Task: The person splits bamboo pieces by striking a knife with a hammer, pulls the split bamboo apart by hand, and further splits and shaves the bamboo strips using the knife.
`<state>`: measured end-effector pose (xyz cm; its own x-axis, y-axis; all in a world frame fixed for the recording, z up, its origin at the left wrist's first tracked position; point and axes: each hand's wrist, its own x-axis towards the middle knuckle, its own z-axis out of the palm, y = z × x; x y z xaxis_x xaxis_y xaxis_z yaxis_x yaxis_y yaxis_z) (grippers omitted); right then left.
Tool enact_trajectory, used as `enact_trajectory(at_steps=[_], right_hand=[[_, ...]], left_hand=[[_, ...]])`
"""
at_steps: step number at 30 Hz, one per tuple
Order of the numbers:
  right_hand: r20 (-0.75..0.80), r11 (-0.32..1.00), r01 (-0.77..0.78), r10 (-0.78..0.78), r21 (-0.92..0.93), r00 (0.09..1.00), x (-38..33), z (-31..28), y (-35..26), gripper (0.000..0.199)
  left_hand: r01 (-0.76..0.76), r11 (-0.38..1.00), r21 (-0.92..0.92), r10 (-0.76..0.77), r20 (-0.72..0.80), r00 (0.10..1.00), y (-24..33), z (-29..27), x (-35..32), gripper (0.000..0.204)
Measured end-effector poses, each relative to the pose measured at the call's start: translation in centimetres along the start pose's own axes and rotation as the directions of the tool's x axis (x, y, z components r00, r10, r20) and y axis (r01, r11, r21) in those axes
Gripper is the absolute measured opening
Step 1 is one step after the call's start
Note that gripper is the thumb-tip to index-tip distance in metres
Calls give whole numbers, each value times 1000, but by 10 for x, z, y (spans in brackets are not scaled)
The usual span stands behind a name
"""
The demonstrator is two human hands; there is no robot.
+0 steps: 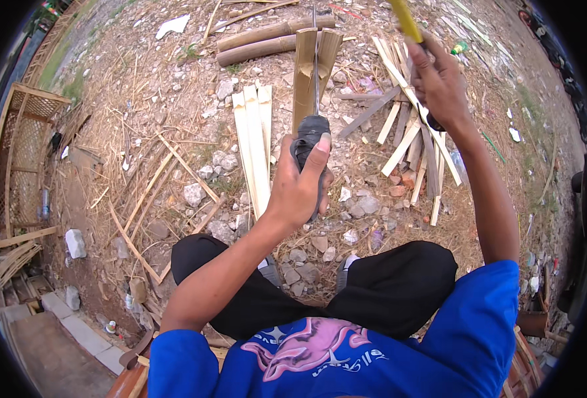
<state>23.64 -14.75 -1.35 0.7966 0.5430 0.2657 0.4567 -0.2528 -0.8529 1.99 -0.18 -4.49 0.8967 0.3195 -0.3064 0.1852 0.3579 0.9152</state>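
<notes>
My left hand (302, 176) is closed around the black-wrapped handle of a machete (316, 73), its long narrow blade pointing away from me. That blade stands edge-on in a gap along a piece of bamboo (304, 76), with a bamboo wall on either side. Raised at the upper right, my right hand (439, 86) grips a yellow tool (406, 20) with a black lower grip. The tool's far end lies beyond the picture's edge, so its kind is hidden. Pale bamboo strips (252, 142) lie just left of my left hand.
Two bamboo poles (260, 48) lie crosswise behind the blade. A pile of split strips (412, 132) spreads at right. Stones (194, 194) and loose sticks (144, 192) litter the dry ground. A wooden lattice frame (25, 159) stands at far left. My bent knees (406, 285) are close below.
</notes>
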Motion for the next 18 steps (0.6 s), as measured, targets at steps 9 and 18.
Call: enact_trajectory(at_steps=[9,18], right_hand=[[53,977,-136,147,-166,988,-13,-4,13,50],[-44,997,-56,58,45,997,11,-12,-41,41]], left_hand=[[-27,1000,11,27,-5,1000,-12,-1,3,42],[-8,1000,26,8,-13,1000,-8,-6,1,43]])
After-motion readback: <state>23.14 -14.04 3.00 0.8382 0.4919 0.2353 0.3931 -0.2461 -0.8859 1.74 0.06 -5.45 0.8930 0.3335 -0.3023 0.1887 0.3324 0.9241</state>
